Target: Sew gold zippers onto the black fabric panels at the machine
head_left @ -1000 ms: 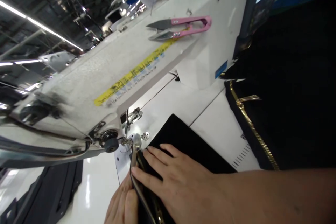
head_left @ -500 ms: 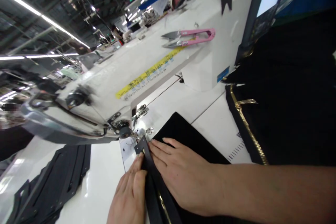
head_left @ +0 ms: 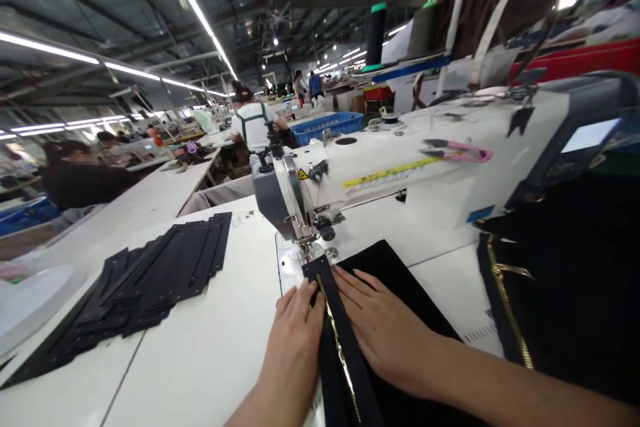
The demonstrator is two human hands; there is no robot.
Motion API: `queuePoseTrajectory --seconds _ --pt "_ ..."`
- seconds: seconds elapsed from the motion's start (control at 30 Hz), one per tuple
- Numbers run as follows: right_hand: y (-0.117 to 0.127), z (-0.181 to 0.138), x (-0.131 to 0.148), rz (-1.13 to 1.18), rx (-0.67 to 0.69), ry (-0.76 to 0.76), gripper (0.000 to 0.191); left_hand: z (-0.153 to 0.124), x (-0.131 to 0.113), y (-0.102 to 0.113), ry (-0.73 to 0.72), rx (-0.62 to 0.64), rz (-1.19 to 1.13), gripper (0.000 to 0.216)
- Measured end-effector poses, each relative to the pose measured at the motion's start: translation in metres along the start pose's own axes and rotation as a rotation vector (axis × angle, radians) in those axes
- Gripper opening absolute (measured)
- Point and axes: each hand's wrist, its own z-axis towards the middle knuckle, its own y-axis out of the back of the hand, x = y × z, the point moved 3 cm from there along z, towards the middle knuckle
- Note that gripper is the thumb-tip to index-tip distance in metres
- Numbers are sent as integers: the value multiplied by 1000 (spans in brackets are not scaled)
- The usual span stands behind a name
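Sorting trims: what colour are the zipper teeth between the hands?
Gold, on the black strip's zipper, clear in the head view.

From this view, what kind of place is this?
Most likely a garment or bag sewing factory. An industrial sewing machine stands on a long white table, a stack of cut black pieces lies beside it, and other people sit at rows of similar tables under strip lights.

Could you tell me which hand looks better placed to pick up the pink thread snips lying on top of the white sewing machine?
Probably the right hand: the pink thread snips lie on the white sewing machine toward its side, while the left hand rests left of the black zipper strip.
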Motion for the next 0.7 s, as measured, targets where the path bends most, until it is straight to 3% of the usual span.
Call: queuePoseTrajectory --seconds 0.37,0.53,0.7 --pt "-5 16 -8 -11 31 -15 53 10 13 -16 -8 51 36 37" --pt "-10 28 -19 -31 51 -29 50 18 25 -29 13 3 20 36" --pt "-18 32 -23 -61 49 -18 46 20 30 -25 -38 5 -28 33"
